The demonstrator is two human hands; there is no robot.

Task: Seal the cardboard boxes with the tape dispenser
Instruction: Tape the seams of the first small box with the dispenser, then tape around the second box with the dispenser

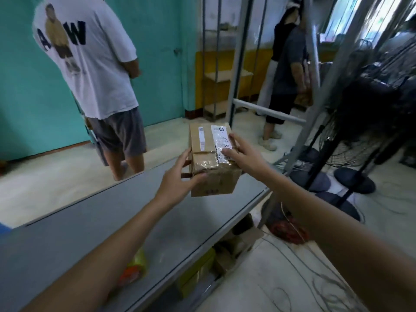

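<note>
I had the small cardboard box (pixel 213 183) at the middle of the frame, over the far end of the grey counter (pixel 112 221). I could not tell whether it sat on the surface or was just lifted.

My left hand (pixel 177 176) gripped its left side, fingers curled against the side face and thumb hooked over the near top edge. My right hand (pixel 243 154) lay spread on the top right, fingers fairly straight and pressing on the white shipping label (pixel 219 136) rather than closing round anything.

Wrinkled clear tape (pixel 204 164) crossed the top. I judged the box light and stiff at its edges, but softer in the panels. The tape and label looked slick, so I reckoned the bare cardboard sides and corners were the surest hold. No tape dispenser was in view.
</note>
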